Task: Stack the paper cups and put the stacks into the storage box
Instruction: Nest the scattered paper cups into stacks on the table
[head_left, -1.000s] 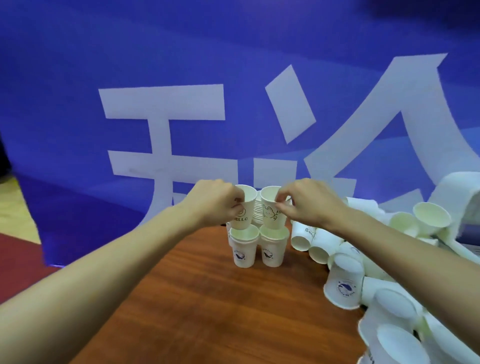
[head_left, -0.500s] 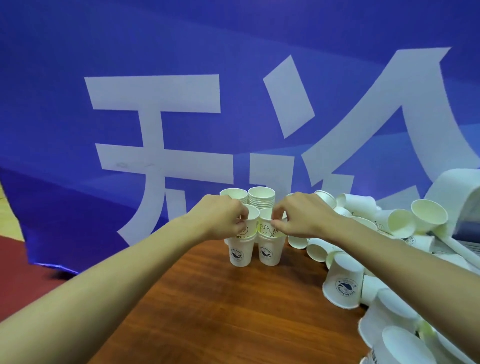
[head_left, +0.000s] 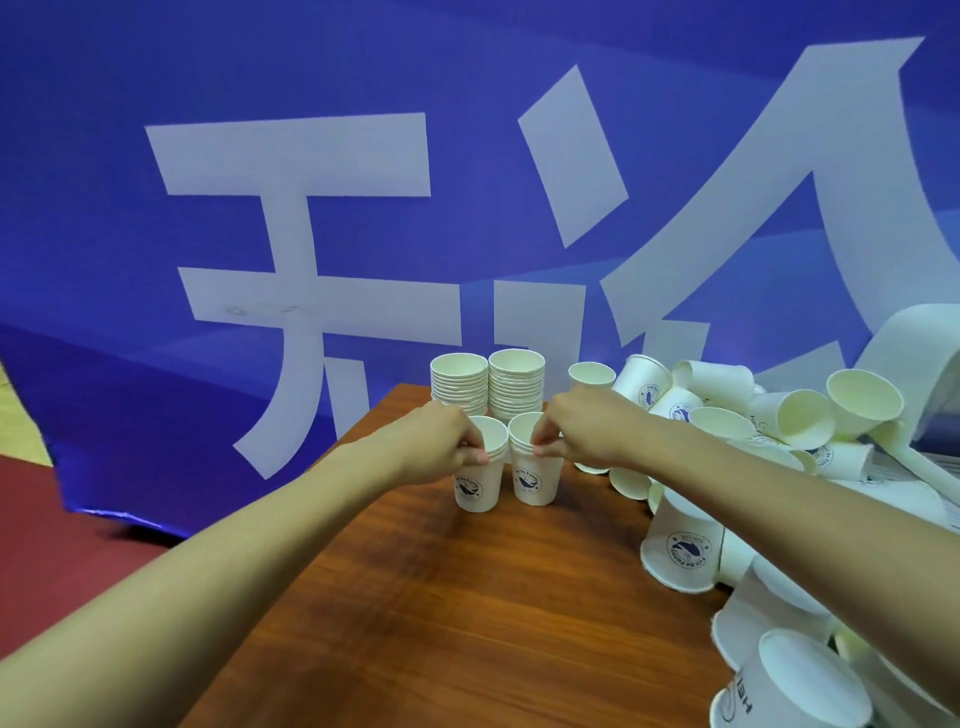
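Two short stacks of paper cups stand side by side, almost touching, on the wooden table (head_left: 441, 623). The left hand (head_left: 441, 441) pinches the rims of the left short stack (head_left: 479, 480) with curled fingers, and the right hand (head_left: 584, 428) pinches those of the right short stack (head_left: 535, 478). A second ago each hand held its cup above these stacks; now both cups sit fully nested, rims packed together. Just behind stand two tall stacks (head_left: 460, 384), close together. A heap of loose cups (head_left: 779, 426) crowds the table's right side, reaching under the right forearm. A blue banner (head_left: 156, 260) with white characters hangs behind.
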